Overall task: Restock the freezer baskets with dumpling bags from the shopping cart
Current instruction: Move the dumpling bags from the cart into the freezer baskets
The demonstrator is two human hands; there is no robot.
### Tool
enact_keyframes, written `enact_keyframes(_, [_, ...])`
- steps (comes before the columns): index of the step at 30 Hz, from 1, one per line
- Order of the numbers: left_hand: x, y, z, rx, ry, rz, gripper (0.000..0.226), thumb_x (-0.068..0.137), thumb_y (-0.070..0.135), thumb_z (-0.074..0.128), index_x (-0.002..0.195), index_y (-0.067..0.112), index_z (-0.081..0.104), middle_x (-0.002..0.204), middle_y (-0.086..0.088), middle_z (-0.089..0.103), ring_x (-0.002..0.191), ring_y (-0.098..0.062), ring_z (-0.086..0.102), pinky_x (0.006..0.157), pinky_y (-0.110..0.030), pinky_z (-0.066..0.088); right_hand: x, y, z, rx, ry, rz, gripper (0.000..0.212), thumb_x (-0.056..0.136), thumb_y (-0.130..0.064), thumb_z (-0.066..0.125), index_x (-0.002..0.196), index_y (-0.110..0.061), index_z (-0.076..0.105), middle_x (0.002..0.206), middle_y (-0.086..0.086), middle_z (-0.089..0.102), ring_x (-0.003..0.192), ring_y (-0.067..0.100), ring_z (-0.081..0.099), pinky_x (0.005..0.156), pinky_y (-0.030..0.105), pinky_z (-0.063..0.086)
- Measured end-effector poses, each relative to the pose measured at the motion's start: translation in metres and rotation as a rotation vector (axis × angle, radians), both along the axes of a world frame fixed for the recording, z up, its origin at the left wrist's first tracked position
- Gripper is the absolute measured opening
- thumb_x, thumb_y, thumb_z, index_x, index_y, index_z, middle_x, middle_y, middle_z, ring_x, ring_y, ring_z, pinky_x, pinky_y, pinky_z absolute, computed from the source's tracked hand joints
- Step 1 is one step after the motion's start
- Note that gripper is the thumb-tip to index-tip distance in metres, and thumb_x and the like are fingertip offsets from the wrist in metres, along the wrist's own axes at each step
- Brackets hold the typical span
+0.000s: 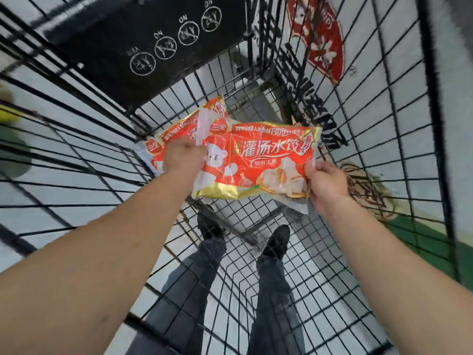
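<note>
Black wire cart [384, 139]: left hand [183, 156], right hand [323, 184] outstretched, each pinching dumpling bag [258, 162].

Orange-red, gold-edged dumpling bags [256, 160]; black wire cart [384, 129]; seemingly grey floor [320, 285].

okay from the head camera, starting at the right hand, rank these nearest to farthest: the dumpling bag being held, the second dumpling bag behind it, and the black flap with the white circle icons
1. Held dumpling bag: pinched by the right hand at its right edge.
2. Second dumpling bag: behind, to the left, in the cart.
3. Black flap: far end, upper left.
</note>
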State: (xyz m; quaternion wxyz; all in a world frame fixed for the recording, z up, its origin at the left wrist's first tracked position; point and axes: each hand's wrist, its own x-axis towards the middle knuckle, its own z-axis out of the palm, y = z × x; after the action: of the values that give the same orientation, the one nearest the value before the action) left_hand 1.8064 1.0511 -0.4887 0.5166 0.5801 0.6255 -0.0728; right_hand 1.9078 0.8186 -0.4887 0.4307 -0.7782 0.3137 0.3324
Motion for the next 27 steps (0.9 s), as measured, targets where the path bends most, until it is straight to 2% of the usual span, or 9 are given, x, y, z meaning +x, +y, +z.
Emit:
enact_keyframes(4, [-0.010,-0.007,0.050,-0.080,-0.067,-0.027,0.021,0.079,0.001,0.067,0.092,0.017,0.061,0.086,-0.008,0.067,0.075,-0.023,0.065,0.057,-0.024,0.055,-0.031,-0.025,0.051,0.036,-0.069,-0.060,0.019,0.090,-0.017,0.068,0.072,-0.021,0.062,0.092,0.009,0.075,0.094,0.032,0.071,0.086,0.057,0.056])
enact_keyframes(6, [-0.016,-0.007,0.067,-0.114,-0.085,0.009,0.037,0.073,-0.002,0.069,0.108,0.008,0.063,0.097,-0.013,0.070,0.073,-0.024,0.065,0.049,-0.018,0.048,-0.042,-0.035,0.071,0.073,-0.089,-0.064,0.015,0.091,-0.016,0.066,0.076,-0.019,0.065,0.093,0.010,0.075,0.093,0.032,0.071,0.085,0.057,0.057])
enact_keyframes(9, [-0.025,-0.024,0.107,-0.156,-0.137,-0.028,0.021,0.075,-0.002,0.071,0.089,0.010,0.062,0.093,-0.014,0.069,0.069,-0.024,0.066,0.050,-0.024,0.050,-0.063,-0.064,0.107,0.118,-0.105,-0.127,0.009,0.094,-0.010,0.061,0.088,-0.015,0.066,0.097,0.009,0.074,0.092,0.028,0.072,0.083,0.052,0.059])
enact_keyframes(12, [-0.035,-0.057,0.141,-0.163,-0.173,-0.089,0.021,0.078,-0.001,0.071,0.085,0.015,0.061,0.092,-0.011,0.069,0.080,-0.027,0.068,0.070,-0.040,0.058,-0.085,-0.104,0.134,0.123,-0.149,-0.173,0.013,0.090,-0.015,0.064,0.081,-0.023,0.070,0.093,0.005,0.076,0.090,0.028,0.073,0.082,0.053,0.059])
enact_keyframes(15, [-0.049,-0.101,0.164,-0.203,-0.216,-0.199,0.019,0.082,-0.001,0.067,0.091,0.014,0.060,0.089,-0.010,0.067,0.076,-0.024,0.067,0.061,-0.032,0.054,-0.115,-0.153,0.149,0.143,-0.159,-0.237,0.008,0.082,-0.025,0.065,0.078,-0.027,0.071,0.092,0.004,0.076,0.090,0.029,0.073,0.081,0.055,0.058])
enact_keyframes(18, [-0.065,-0.156,0.187,-0.209,-0.258,-0.270,0.018,0.082,-0.002,0.067,0.080,0.014,0.059,0.087,-0.013,0.070,0.075,-0.027,0.069,0.064,-0.035,0.056,-0.153,-0.208,0.169,0.205,-0.189,-0.362,0.007,0.075,-0.026,0.064,0.076,-0.028,0.071,0.096,0.010,0.076,0.092,0.033,0.073,0.081,0.060,0.057])
enact_keyframes(21, [-0.085,-0.209,0.211,-0.203,-0.298,-0.328,0.018,0.084,-0.004,0.065,0.077,0.011,0.058,0.080,-0.012,0.070,0.071,-0.026,0.069,0.069,-0.038,0.059,-0.191,-0.256,0.185,0.235,-0.252,-0.442,0.004,0.077,-0.019,0.065,0.077,-0.021,0.069,0.095,0.013,0.075,0.093,0.035,0.072,0.081,0.061,0.057])
enact_keyframes(25, [-0.118,-0.290,0.243,-0.159,-0.336,-0.456,0.017,0.086,0.000,0.065,0.075,0.013,0.060,0.082,-0.011,0.071,0.068,-0.024,0.068,0.058,-0.030,0.056,-0.242,-0.334,0.214,0.260,-0.323,-0.524,0.004,0.084,-0.012,0.066,0.084,-0.015,0.069,0.096,0.012,0.076,0.094,0.032,0.072,0.086,0.057,0.057])
enact_keyframes(27, [-0.131,-0.327,0.259,-0.126,-0.346,-0.540,0.017,0.082,0.003,0.067,0.071,0.015,0.062,0.083,-0.012,0.073,0.074,-0.027,0.069,0.063,-0.036,0.055,-0.266,-0.370,0.234,0.242,-0.329,-0.544,0.007,0.092,-0.008,0.064,0.087,-0.012,0.067,0.097,0.012,0.075,0.093,0.029,0.072,0.087,0.052,0.057])
